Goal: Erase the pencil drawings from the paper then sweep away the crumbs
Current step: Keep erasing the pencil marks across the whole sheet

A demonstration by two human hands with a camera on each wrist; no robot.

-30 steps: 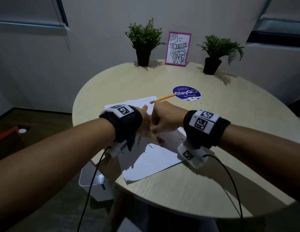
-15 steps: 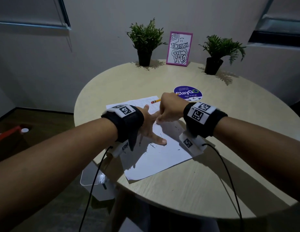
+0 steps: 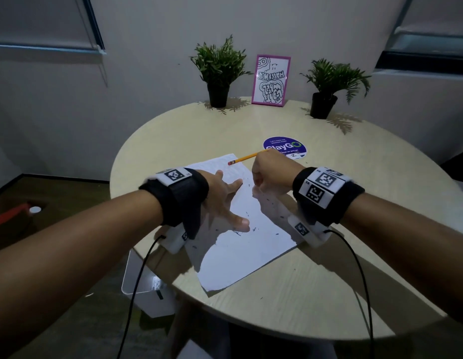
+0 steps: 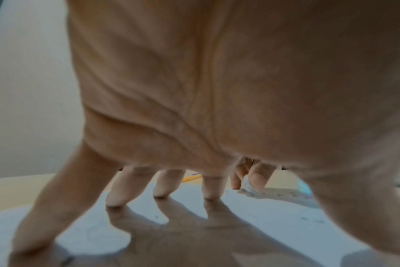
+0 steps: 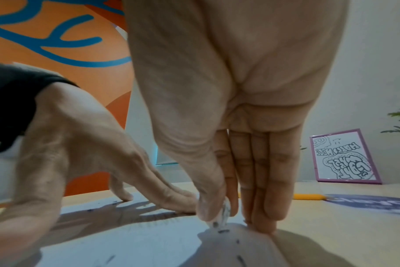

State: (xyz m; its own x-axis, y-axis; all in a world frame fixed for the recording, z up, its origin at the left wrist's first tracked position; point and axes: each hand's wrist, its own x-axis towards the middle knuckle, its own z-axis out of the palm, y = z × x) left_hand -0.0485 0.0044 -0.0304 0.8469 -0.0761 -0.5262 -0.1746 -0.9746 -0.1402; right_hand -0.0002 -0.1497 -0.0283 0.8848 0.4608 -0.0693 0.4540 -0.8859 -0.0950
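Left hand (image 3: 220,200) is pressing spread fingers flat on the paper (image 3: 240,250), right hand (image 3: 273,174) is pinching a small white eraser (image 5: 225,211). Paper's thin and probably creasing easily, so pinning near the rubbing helps. Open counter (image 3: 328,281) toward 3 o'clock; pencil (image 3: 244,158) lying at 12.

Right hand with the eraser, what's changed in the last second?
The right hand pinching the eraser slid away from the person up the paper, then slightly rightward, uncovering more of the pencil. The left hand stayed spread, pressing the sheet flat. Crumbs remain scattered on it.
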